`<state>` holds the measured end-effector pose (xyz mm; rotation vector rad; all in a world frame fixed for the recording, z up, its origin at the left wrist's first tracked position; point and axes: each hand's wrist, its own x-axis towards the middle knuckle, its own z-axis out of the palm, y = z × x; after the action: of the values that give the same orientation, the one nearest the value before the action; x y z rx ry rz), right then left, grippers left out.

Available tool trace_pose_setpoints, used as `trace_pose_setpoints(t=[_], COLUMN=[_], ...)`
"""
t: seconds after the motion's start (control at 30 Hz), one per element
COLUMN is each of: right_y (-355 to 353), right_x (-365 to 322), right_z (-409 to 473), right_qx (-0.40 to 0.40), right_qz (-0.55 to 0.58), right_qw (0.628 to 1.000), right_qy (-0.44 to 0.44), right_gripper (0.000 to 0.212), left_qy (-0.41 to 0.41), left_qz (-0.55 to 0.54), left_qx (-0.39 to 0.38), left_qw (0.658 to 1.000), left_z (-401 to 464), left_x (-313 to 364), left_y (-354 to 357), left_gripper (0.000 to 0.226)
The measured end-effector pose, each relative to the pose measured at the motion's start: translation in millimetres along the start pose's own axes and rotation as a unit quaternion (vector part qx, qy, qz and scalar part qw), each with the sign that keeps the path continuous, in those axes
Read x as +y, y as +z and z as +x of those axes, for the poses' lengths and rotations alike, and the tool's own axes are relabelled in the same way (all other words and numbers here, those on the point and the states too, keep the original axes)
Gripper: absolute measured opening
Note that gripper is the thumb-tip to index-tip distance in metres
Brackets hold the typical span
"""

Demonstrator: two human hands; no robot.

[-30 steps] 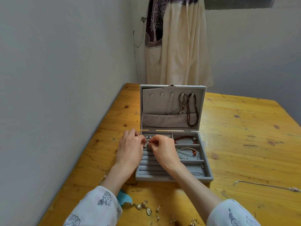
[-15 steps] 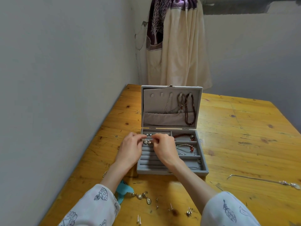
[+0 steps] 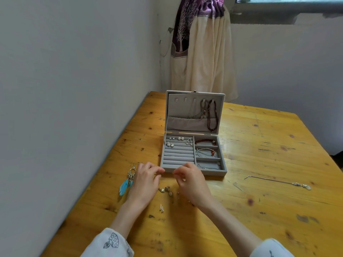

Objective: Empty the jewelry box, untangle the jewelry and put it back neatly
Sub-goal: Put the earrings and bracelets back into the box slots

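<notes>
The grey jewelry box point(image 3: 193, 169) stands open on the wooden table point(image 3: 259, 164). Several earrings point(image 3: 179, 141) sit in its ring rolls, bracelets point(image 3: 206, 147) lie in the right compartments, and necklaces point(image 3: 211, 115) hang in the lid. My left hand point(image 3: 145, 182) and my right hand point(image 3: 191, 180) hover just in front of the box, fingers curled and apart, with nothing visible in either. Below them on the table lie a gold drop earring pair point(image 3: 166, 191) and small studs point(image 3: 161, 208). A blue feather earring point(image 3: 128, 179) lies left of my left hand.
A silver chain necklace point(image 3: 278, 182) lies stretched out on the table to the right. A white wall runs along the table's left edge. A cream and purple curtain point(image 3: 202, 49) hangs behind the box.
Both hands have pulled back out of the box's ring rolls toward me and now sit in front of it. An earring pair stays in the second roll. The view has tilted back.
</notes>
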<state>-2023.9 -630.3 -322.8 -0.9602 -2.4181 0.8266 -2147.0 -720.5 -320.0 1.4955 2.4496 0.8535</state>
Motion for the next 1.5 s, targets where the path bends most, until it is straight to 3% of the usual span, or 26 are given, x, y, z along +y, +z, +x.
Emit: trace_pose_setpoints(t=[0.23,0.43,0.8,1.0,1.07,1.17,1.33,1.5], right_y=[14,14,-20,-34,-37,-43,-49,-49], right_x=[-15,-13,-9,-1,2,3,5,7], right_z=[-9,-11,-13,-10,-6,0,9,12], right_qx=[-0.091,-0.089,-0.041,-0.032,-0.028,-0.028,-0.045,-0.049], right_qz=[-0.071,-0.092,0.122,0.176,0.202,0.250,0.331,0.348], right_qw=[0.993,0.992,0.990,0.979,0.972,0.959,0.930,0.922], right_qy=[-0.009,-0.019,0.064,0.100,0.113,0.131,0.156,0.160], right_gripper=[0.026,0.021,0.011,0.012,0.010,0.006,0.008,0.007], left_qy=[0.017,0.031,0.108,0.140,0.112,-0.031,-0.176,-0.250], left_qz=[0.097,0.147,0.171,0.170,0.125,-0.096,-0.368,-0.457], left_qx=[0.006,-0.021,-0.013,0.012,0.001,-0.019,-0.024,-0.078], left_qw=[0.995,0.988,0.979,0.975,0.986,0.995,0.913,0.850], left_z=[-26,-25,-23,-18,-15,-6,10,14], left_x=[-4,-1,4,0,4,17,33,30], left_y=[-4,-3,9,16,12,0,-15,-16], left_gripper=[0.027,0.031,0.019,0.015,0.011,0.015,0.011,0.013])
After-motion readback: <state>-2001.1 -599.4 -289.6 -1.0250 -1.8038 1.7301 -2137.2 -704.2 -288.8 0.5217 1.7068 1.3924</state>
